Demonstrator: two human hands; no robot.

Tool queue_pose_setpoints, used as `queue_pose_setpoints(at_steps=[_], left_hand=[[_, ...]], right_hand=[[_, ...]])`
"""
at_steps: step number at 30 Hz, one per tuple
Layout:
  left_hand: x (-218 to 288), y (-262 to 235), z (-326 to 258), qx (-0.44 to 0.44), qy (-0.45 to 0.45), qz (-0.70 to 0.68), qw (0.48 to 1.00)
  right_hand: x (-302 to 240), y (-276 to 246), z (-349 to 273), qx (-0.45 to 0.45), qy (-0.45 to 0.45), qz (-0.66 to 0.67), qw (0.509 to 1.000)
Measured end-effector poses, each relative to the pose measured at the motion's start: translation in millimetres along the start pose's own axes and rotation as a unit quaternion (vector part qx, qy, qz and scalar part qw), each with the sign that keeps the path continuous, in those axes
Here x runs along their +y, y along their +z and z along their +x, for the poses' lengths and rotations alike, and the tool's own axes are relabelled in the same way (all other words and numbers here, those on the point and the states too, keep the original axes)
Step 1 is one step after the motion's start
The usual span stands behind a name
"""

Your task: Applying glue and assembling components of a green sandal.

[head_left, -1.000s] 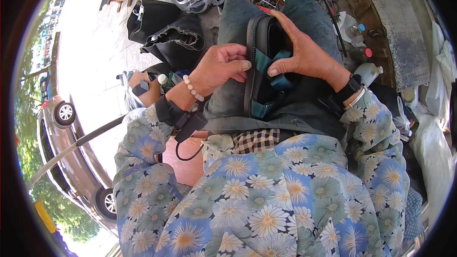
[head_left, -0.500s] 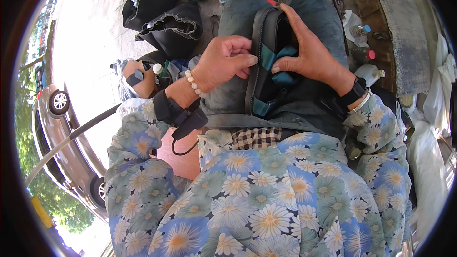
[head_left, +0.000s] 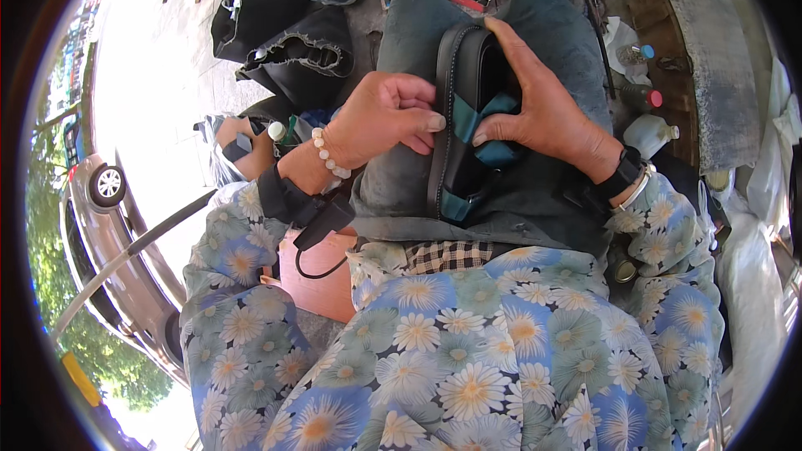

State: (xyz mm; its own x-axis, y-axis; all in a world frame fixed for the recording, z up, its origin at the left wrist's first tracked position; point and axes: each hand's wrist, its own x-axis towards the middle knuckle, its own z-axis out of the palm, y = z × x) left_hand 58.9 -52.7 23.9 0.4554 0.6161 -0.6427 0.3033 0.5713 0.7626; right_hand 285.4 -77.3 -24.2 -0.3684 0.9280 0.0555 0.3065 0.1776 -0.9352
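A black leather item point(head_left: 462, 179) with a teal lining lies on a grey cloth point(head_left: 547, 21) spread over my lap. My left hand point(head_left: 380, 117), with a bead bracelet at the wrist, is curled at the item's left edge, thumb pressed against its seam. My right hand point(head_left: 547, 113), with a dark wristband, wraps over the item's top and right side. Its thumb rests on the teal lining. The item's far side is hidden under my right palm.
Black bags point(head_left: 280, 33) lie on the pavement ahead to the left. Small bottles with blue point(head_left: 639, 54) and red point(head_left: 650, 98) caps and a grey slab point(head_left: 710, 58) stand at the right. A pink-orange box point(head_left: 322, 284) sits by my left knee. A parked car point(head_left: 109, 225) is at far left.
Both hands keep hold of the black item in nearly the same place. My left fingers have curled tighter at its edge, and my right thumb has shifted onto the teal lining.
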Motion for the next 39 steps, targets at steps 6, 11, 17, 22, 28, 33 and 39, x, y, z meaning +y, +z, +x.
queue_pose_setpoints(at_steps=[6, 11, 17, 22, 28, 33, 39], left_hand=[[0, -1, 6, -0.025, -0.019, -0.011, 0.999], [1, 1, 4, -0.015, -0.025, 0.017, 0.999], [-2, 9, -2, 0.031, -0.016, 0.036, 0.999], [-3, 13, -2, 0.049, -0.024, 0.039, 0.998], [-1, 8, -8, -0.003, 0.018, 0.025, 1.000], [-20, 16, -18, -0.122, 0.143, -0.032, 0.982], [-27, 18, -10, -0.182, 0.142, -0.001, 0.973]], right_hand=[[5, 0, -5, 0.019, -0.034, -0.016, 0.999], [1, 3, -3, 0.011, -0.011, -0.002, 1.000], [3, 7, -6, 0.016, 0.008, 0.005, 1.000], [9, 4, -4, 0.041, -0.067, -0.039, 0.996], [-11, -32, 10, -0.059, 0.157, 0.297, 0.940], [-37, -57, 4, -0.027, 0.054, 0.148, 0.987], [-57, -103, -23, -0.097, 0.057, 0.024, 0.993]])
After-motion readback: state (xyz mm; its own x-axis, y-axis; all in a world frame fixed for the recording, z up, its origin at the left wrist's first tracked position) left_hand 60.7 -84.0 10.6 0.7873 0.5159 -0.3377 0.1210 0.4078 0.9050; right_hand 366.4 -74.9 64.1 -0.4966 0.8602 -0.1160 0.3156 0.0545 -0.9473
